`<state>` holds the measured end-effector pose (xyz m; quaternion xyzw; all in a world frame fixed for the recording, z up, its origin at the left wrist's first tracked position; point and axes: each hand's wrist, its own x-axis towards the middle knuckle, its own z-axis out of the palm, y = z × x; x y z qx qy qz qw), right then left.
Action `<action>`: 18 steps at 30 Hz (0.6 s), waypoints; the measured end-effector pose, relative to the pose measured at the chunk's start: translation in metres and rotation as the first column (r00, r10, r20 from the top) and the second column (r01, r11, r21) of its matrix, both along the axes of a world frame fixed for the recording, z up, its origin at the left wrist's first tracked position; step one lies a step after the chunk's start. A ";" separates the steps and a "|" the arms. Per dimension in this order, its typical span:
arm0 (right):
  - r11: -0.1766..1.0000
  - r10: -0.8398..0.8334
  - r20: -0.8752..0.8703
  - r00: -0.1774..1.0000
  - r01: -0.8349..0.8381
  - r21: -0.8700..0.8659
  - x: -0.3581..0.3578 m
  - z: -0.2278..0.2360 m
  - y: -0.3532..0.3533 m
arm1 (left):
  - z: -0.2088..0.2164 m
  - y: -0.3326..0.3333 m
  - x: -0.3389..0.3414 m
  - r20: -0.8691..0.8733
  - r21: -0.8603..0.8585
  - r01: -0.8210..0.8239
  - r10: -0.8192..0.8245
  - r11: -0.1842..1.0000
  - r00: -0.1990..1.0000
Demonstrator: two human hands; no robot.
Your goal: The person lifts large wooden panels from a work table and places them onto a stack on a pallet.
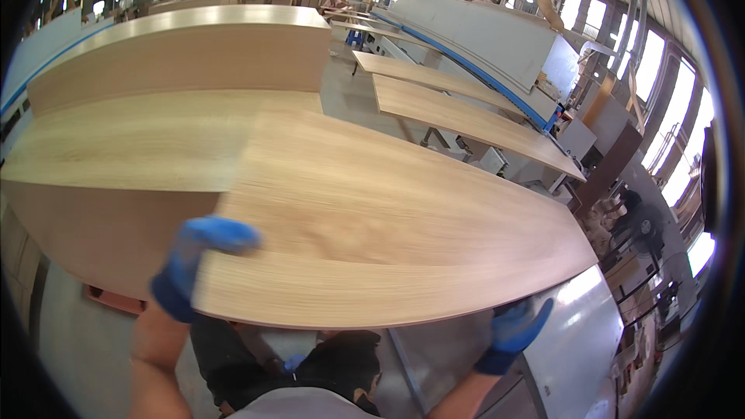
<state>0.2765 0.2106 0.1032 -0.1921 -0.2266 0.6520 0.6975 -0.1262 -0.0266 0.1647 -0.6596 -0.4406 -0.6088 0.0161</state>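
A large light wood-grain panel (403, 209) lies across the middle of the view, tilted, above my legs. My left hand (206, 252), in a blue glove, is closed around the panel's left edge, with the fingers on top; it is slightly blurred. My right hand (516, 330), also gloved in blue, is at the panel's near edge toward the right. Its fingers go under the board, partly hidden, while the thumb sticks out. The panel's far left corner overlaps a stack of similar boards (132, 143).
A taller stack of boards (194, 54) stands behind on the left. Two long panels (466, 116) lie on a machine's supports to the right, beside a long white machine (473, 39). A metal table (578, 341) is near my right hand. A black fan (646, 229) stands farther right.
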 end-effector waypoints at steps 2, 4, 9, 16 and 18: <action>0.995 0.066 -0.113 0.991 -0.073 -0.063 0.044 -0.015 0.045 | -0.015 -0.049 -0.046 0.477 0.008 0.015 -0.017 1.000 0.879; 0.998 -0.039 0.108 0.993 0.033 0.061 0.067 -0.038 0.080 | -0.030 -0.121 -0.124 0.349 -0.017 -0.201 0.194 0.979 0.917; 0.874 -0.424 0.432 0.796 0.234 0.425 -0.030 -0.039 0.024 | -0.079 -0.330 -0.276 0.467 -0.006 -0.509 0.453 0.861 0.759; 0.712 0.558 0.503 0.660 -0.692 0.117 -0.216 -0.002 -0.168 | -0.074 -0.433 -0.353 0.620 0.031 -0.856 0.662 0.516 0.421; 0.331 0.749 0.648 0.134 -0.924 -0.192 -0.242 0.045 -0.178 | -0.066 -0.377 -0.303 0.754 0.068 -0.871 0.547 0.487 0.364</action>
